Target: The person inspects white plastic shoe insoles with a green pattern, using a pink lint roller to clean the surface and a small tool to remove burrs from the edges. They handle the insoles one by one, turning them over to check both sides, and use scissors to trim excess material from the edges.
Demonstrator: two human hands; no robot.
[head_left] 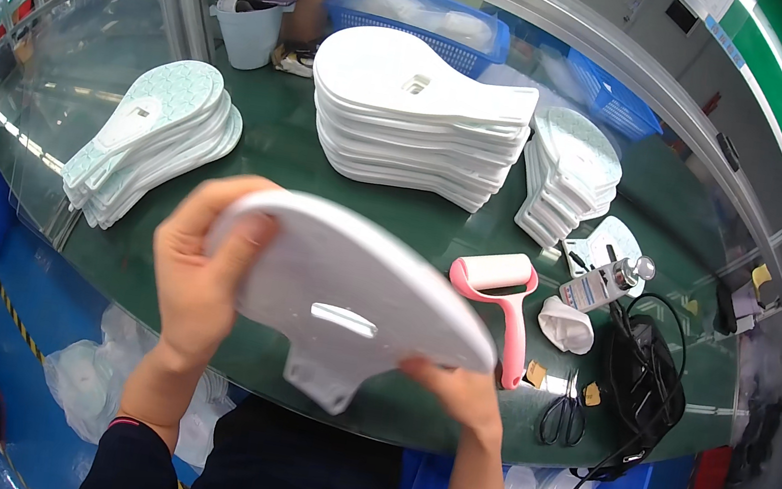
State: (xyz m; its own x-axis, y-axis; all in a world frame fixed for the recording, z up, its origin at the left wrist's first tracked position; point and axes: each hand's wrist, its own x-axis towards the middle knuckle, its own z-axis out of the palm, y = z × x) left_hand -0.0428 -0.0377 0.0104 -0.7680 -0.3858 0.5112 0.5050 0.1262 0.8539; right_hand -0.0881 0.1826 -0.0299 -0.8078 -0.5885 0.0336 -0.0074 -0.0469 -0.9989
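A white paddle-shaped plastic panel (pixel 356 275) is held tilted above the table, its short neck toward me and a slot through its middle. My left hand (pixel 208 253) grips its left edge, thumb on the near face and fingers behind. On the lower right edge my right hand (pixel 456 386) holds it with the thumb in front; its other fingers are hidden behind the panel. Past it stands a tall stack of similar white panels (pixel 411 111). Patterned pale green panels form a left stack (pixel 160 134) and a smaller right stack (pixel 574 171).
Right of the panel lie a pink-handled lint roller (pixel 512 328), a bottle (pixel 597 284), a white crumpled cloth (pixel 566 326), scissors (pixel 564 419) and a black bag (pixel 643 384) with a cable. Behind are a grey bin (pixel 249 31) and a blue basket (pixel 460 51). A metal frame edges the green table (pixel 275 141).
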